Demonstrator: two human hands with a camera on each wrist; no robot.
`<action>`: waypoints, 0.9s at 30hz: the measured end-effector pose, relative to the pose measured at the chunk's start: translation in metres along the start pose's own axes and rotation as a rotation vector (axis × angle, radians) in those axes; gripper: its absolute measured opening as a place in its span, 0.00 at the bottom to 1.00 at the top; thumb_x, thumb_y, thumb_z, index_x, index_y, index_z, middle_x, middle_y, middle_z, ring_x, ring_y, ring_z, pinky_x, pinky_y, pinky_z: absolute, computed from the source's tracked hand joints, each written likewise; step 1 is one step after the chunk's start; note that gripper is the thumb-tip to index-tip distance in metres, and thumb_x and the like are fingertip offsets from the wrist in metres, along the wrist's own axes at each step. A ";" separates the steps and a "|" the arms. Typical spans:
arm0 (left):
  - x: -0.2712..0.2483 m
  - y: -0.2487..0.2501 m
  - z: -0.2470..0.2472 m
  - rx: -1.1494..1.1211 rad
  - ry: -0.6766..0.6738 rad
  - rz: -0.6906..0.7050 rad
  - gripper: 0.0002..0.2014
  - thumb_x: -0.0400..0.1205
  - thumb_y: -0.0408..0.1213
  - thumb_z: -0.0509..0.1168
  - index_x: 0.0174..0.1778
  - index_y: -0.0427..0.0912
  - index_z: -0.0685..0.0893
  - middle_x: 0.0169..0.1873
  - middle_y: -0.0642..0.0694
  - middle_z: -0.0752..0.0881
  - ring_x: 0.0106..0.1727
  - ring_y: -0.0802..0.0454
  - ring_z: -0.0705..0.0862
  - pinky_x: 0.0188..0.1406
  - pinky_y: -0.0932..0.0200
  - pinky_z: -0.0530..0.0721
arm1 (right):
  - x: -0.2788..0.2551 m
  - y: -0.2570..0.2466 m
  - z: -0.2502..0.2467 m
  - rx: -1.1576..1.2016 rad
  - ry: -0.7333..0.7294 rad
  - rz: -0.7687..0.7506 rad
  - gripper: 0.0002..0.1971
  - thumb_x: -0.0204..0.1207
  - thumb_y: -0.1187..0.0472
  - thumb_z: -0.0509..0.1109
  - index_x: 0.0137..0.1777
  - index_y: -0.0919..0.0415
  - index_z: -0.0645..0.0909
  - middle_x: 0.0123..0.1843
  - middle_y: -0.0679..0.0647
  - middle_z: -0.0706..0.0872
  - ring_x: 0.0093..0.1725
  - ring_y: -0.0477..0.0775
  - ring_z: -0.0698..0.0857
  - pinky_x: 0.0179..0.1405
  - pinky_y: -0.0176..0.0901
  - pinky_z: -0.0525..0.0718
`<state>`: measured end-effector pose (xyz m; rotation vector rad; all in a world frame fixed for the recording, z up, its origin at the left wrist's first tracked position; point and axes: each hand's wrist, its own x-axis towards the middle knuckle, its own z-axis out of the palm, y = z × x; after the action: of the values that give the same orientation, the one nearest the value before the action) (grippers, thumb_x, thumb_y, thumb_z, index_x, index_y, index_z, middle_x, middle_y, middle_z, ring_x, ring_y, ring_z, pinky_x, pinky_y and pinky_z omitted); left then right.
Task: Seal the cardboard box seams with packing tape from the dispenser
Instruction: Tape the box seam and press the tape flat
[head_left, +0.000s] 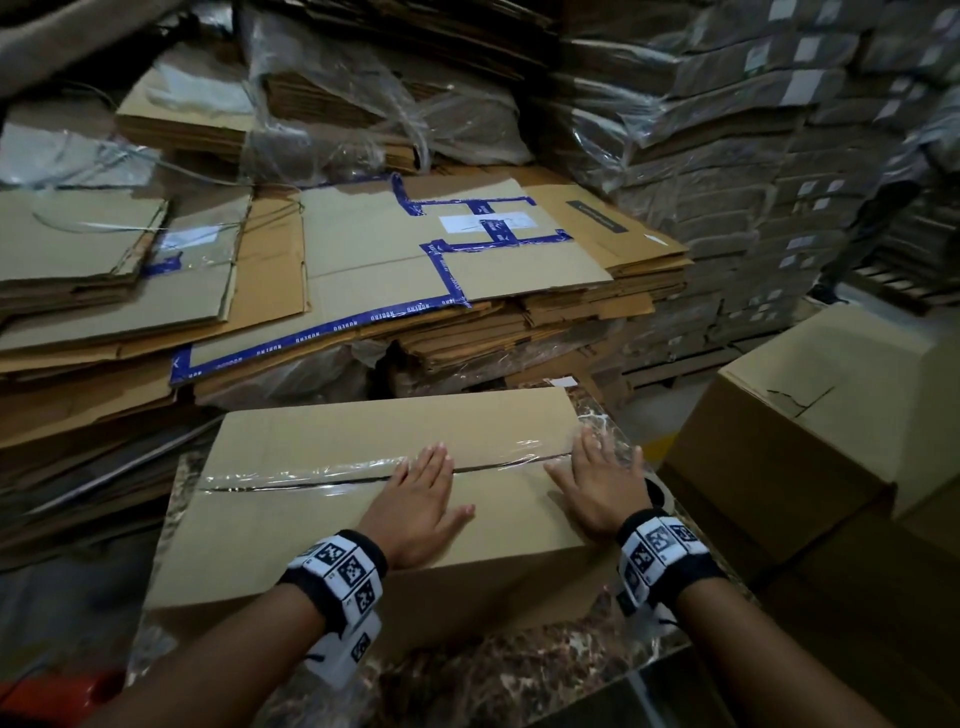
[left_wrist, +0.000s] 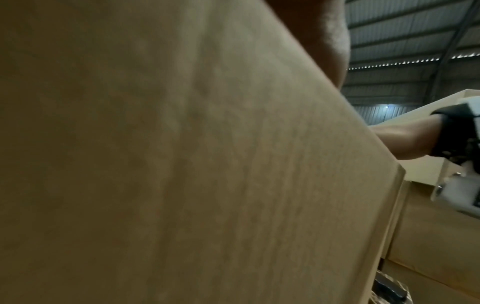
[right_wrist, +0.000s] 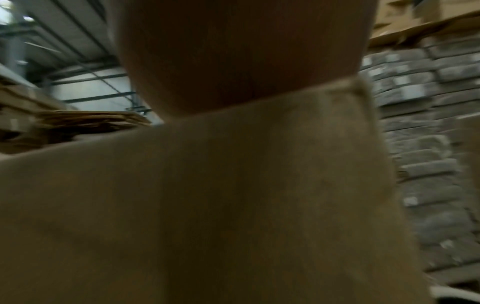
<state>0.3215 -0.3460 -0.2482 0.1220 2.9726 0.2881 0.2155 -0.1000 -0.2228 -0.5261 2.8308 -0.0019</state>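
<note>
Cardboard box (head_left: 322, 519) sits lower centre of head view on a marbled table (head_left: 519, 670). Clear packing tape (head_left: 311, 475) covers its centre seam. Left hand (head_left: 415, 506) and right hand (head_left: 597, 488) lie flat on it, fingers straight, gripping nothing.

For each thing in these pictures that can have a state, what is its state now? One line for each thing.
cardboard box: flaps closed, lying on the marble-pattern surface.
clear tape: laid along the centre seam, wrinkled.
left hand: flat, fingers straight, pressing the seam.
right hand: flat, at the box's right end.
flattened cartons: stacked behind.
second box: closed, on the right.
</note>
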 end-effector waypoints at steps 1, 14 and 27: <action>0.000 0.000 0.001 -0.007 0.001 -0.003 0.45 0.79 0.70 0.30 0.87 0.43 0.42 0.86 0.44 0.40 0.86 0.52 0.37 0.81 0.52 0.35 | -0.001 -0.001 -0.001 0.003 0.006 0.045 0.47 0.77 0.27 0.31 0.87 0.59 0.42 0.89 0.56 0.39 0.87 0.58 0.39 0.82 0.71 0.36; -0.005 -0.005 -0.004 -0.017 -0.013 0.029 0.44 0.79 0.70 0.32 0.87 0.45 0.41 0.86 0.46 0.39 0.86 0.53 0.36 0.81 0.53 0.36 | -0.007 -0.019 0.018 -0.028 0.058 -0.163 0.55 0.64 0.25 0.21 0.87 0.57 0.43 0.89 0.51 0.42 0.87 0.50 0.40 0.83 0.68 0.34; -0.106 -0.133 -0.024 0.041 0.025 -0.331 0.60 0.62 0.79 0.14 0.86 0.46 0.40 0.85 0.46 0.37 0.86 0.52 0.36 0.84 0.46 0.39 | 0.005 -0.057 0.003 -0.010 -0.067 0.043 0.45 0.82 0.30 0.43 0.87 0.62 0.41 0.89 0.58 0.40 0.88 0.56 0.40 0.81 0.74 0.38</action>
<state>0.4136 -0.4906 -0.2360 -0.3677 2.9572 0.1873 0.2315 -0.1547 -0.2238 -0.4585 2.7774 0.0369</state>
